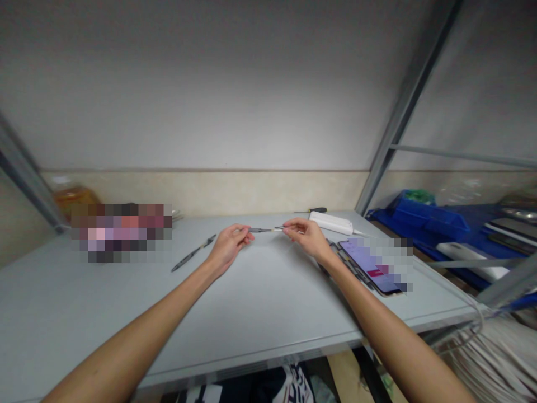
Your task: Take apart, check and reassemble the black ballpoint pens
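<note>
Just above the middle of the frame a thin grey tool (260,230) is held level over the table (260,302), its left end pinched in the closed fingers of the left hand (229,246) and its pale right tip gripped by the closed fingertips of the right hand (307,235). Bare tabletop is seen below both forearms down to the front edge, while a black pen (193,253) lies left of the left hand and a phone (369,266) lies near the right edge, with a white device (333,223) at the back right
</note>
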Motion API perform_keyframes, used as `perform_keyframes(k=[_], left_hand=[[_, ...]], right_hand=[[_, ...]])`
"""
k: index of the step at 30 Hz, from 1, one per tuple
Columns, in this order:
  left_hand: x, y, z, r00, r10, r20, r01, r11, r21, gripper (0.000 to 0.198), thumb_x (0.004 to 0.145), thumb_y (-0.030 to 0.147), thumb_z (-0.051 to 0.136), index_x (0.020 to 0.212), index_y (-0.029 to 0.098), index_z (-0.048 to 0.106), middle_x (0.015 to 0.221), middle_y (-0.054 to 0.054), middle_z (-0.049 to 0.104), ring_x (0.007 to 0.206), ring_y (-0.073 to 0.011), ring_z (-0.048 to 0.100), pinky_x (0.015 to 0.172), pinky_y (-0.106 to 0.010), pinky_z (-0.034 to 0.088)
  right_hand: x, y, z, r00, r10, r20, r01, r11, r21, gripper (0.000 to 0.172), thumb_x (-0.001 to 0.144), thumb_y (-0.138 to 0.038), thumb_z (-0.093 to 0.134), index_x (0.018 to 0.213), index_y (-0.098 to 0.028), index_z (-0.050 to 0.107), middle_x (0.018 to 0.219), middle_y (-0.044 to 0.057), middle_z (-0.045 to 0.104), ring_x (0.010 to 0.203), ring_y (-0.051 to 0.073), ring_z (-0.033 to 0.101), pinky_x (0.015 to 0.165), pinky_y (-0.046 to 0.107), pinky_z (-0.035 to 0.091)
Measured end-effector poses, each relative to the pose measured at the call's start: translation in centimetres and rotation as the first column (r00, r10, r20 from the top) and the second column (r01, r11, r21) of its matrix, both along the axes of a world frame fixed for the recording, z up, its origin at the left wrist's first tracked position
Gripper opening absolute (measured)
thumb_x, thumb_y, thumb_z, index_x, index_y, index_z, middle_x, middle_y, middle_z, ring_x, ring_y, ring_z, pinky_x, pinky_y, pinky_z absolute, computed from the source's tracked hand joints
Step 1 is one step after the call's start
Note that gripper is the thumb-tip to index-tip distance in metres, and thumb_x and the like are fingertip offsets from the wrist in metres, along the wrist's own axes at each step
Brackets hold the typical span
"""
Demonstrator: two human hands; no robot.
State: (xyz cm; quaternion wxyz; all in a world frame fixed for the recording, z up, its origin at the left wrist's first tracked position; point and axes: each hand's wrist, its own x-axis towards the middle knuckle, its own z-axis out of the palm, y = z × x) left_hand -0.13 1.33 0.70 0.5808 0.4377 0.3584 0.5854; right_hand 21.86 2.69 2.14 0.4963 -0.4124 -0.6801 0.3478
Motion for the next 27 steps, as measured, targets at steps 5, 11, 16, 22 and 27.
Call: perform_keyframes(k=[5, 11, 16, 22, 27], left_hand=[[0.0, 0.0, -0.1, 0.996, 0.036, -0.078, -0.032, 0.998, 0.055, 0.027, 0.063, 0.033, 0.071, 0.078, 0.014, 0.057, 0.064, -0.002, 0.065, 0.058, -0.0074, 0.052, 0.063, -0.021, 0.041], [0.1, -0.3, 0.3, 0.999, 0.033, -0.043, -0.032, 0.999, 0.029, 0.028, 0.061, 0.035, 0.072, 0.065, 0.014, 0.054, 0.061, 0.0, 0.06, 0.056, -0.0065, 0.05, 0.06, -0.02, 0.039], [0.2, -0.1, 0.2, 0.993, 0.051, -0.108, -0.043, 0.996, 0.076, 0.032, 0.068, 0.042, 0.065, 0.06, 0.015, 0.05, 0.054, 0.002, 0.054, 0.051, -0.0069, 0.046, 0.055, -0.02, 0.036], [-0.1, 0.0, -0.4, 0.873, 0.216, -0.438, -0.147, 0.971, 0.187, 0.046, 0.081, 0.049, 0.046, 0.047, 0.017, 0.045, 0.043, 0.003, 0.044, 0.043, -0.0078, 0.038, 0.05, -0.023, 0.03], [-0.3, 0.3, -0.6, 0.907, 0.187, -0.377, -0.151, 0.981, 0.123, 0.047, 0.082, 0.046, 0.043, 0.044, 0.019, 0.04, 0.037, 0.004, 0.036, 0.04, -0.0086, 0.035, 0.05, -0.024, 0.032]], right_hand=[[0.1, -0.2, 0.3, 0.995, -0.046, -0.083, 0.045, 0.999, -0.012, 0.03, 0.062, -0.033, 0.071, 0.084, -0.013, 0.066, 0.074, 0.006, 0.065, 0.062, 0.014, 0.057, 0.06, 0.029, 0.046], [0.0, -0.5, 0.8, 0.992, -0.059, -0.113, 0.059, 0.998, -0.003, 0.025, 0.061, -0.03, 0.072, 0.08, -0.014, 0.068, 0.073, 0.006, 0.067, 0.062, 0.015, 0.059, 0.063, 0.03, 0.047], [0.0, -0.6, 0.8, 0.991, -0.048, -0.127, 0.054, 0.998, 0.039, 0.022, 0.062, -0.029, 0.071, 0.079, -0.015, 0.068, 0.076, 0.005, 0.068, 0.063, 0.016, 0.061, 0.066, 0.031, 0.048], [-0.1, -0.6, 0.7, 0.992, -0.025, -0.124, 0.034, 0.997, 0.067, 0.022, 0.061, -0.03, 0.071, 0.078, -0.016, 0.067, 0.077, 0.006, 0.068, 0.067, 0.016, 0.061, 0.067, 0.031, 0.05], [-0.1, -0.6, 1.0, 0.987, -0.04, -0.155, 0.052, 0.996, 0.075, 0.026, 0.059, -0.034, 0.073, 0.077, -0.016, 0.067, 0.079, 0.005, 0.068, 0.063, 0.015, 0.06, 0.066, 0.033, 0.051]])
